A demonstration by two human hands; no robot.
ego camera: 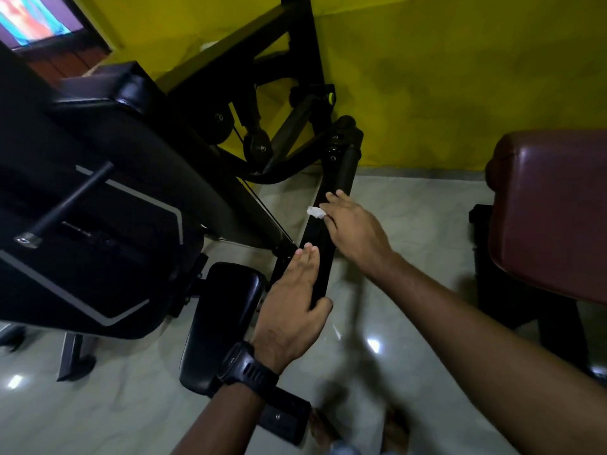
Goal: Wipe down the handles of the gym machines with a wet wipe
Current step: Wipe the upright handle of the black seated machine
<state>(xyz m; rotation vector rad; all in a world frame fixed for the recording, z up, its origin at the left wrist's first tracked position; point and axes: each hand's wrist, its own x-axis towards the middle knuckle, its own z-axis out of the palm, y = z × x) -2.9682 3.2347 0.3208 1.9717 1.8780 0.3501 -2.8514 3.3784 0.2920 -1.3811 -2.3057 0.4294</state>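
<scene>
Status from my end:

- Left hand [292, 303]: clamped on the lower end of the black machine arm [323, 254]. Fingers lie straight along its left face, thumb [320, 306] hooked round the right edge. Reason, as I read it: the arm hangs on a pivot, so I brace it to stop it swinging away under wipe pressure.
- Right hand [353, 226]: further up the same arm, palm down. The wet wipe [315, 212] is bunched under the fingers and pressed on the arm, with a white wad poking out on the left. Thumb is hidden, so the exact hold is unclear. It looks like a pinch, not a flat press.
- Wipe location: on the bare metal section, just below the foam grip [348, 165]. Index fingertip almost reaches the grip's lower end.
- Judgement: the grip is the real target since it's what users hold. The wipe isn't on it yet. Next stroke should run up and wrap round the foam.
- Risk: the wad is small and the grip is thick. It may need unfolding for full coverage.
- Nearby: black pad [223, 323] just left of my wrist, maroon pad [551, 208] well off to the right, glossy floor [410, 224] below.
</scene>
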